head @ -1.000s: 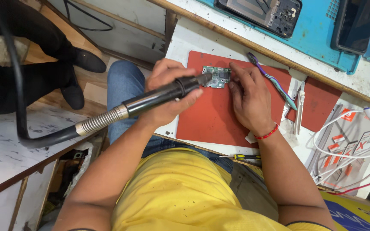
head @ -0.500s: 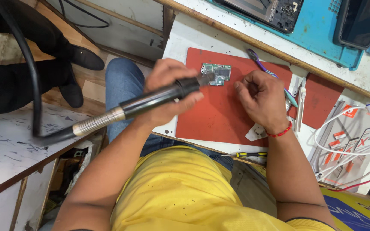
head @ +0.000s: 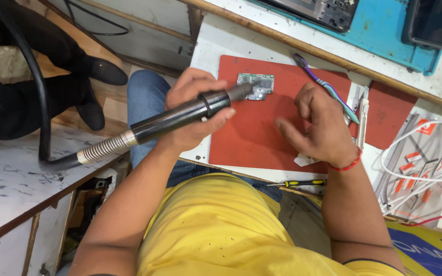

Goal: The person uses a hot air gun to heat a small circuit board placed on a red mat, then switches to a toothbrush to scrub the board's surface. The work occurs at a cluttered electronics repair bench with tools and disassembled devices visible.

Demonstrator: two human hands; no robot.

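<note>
Nozzle of hot-air wand (head: 180, 116), gripped in left hand (head: 193, 115), sits over board (head: 256, 85) on red mat (head: 251, 138). Right hand (head: 318, 125) loosely curled, empty, beside board. Heating seemingly underway; nothing lifted off board yet.

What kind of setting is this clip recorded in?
Most likely a small electronics repair bench. The left hand holds a hot-air wand over a small circuit board on a red mat, with an opened device nearby.

We have a single head-worn view. It looks steeply down over our yellow shirt (head: 221, 230) onto the red mat (head: 262, 128) at close range, with the blue bench (head: 384, 30) along the frame's upper edge.
</note>
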